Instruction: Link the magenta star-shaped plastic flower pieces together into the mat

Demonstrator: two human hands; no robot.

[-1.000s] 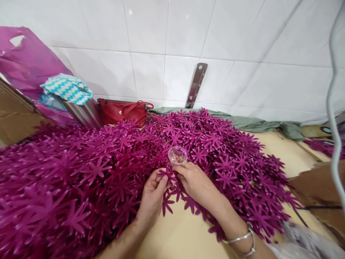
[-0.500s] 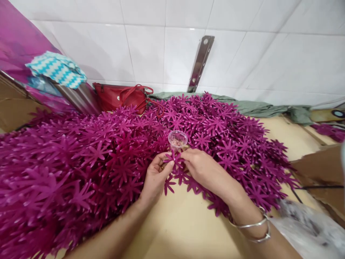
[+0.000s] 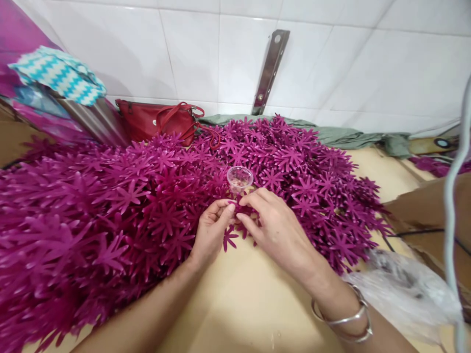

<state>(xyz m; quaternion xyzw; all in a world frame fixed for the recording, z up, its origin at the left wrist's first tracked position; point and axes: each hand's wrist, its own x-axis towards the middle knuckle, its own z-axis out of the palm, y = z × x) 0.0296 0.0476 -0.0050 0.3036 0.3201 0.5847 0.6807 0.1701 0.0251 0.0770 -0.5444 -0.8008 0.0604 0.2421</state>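
Between the fingertips of my left hand (image 3: 213, 228) is a small purple artificial flower (image 3: 241, 208), pinched by thumb and index finger and largely covered by my hands. My right hand (image 3: 274, 215) meets it from the other side, index finger and thumb at the flower's edge. Just behind my fingers stands a clear plastic cup (image 3: 240, 180) holding small pale bits too fine to name. A large heap of purple star-shaped artificial flowers (image 3: 128, 196) surrounds my hands on the left, back and right. One loose flower (image 3: 230, 238) lies under my left fingers.
A red bag (image 3: 147, 120) rests behind the heap by the tiled wall. At left stands a metallic cylinder (image 3: 99, 120) topped by a blue-and-white cloth (image 3: 59, 73). A clear plastic bag (image 3: 405, 289), a cardboard box (image 3: 430, 211) and a pale cable (image 3: 451, 206) are at right.
The view has shifted, so the scene sits slightly higher and further left. My right hand has turned over the flower, its thumb now showing, and the flower is more hidden.
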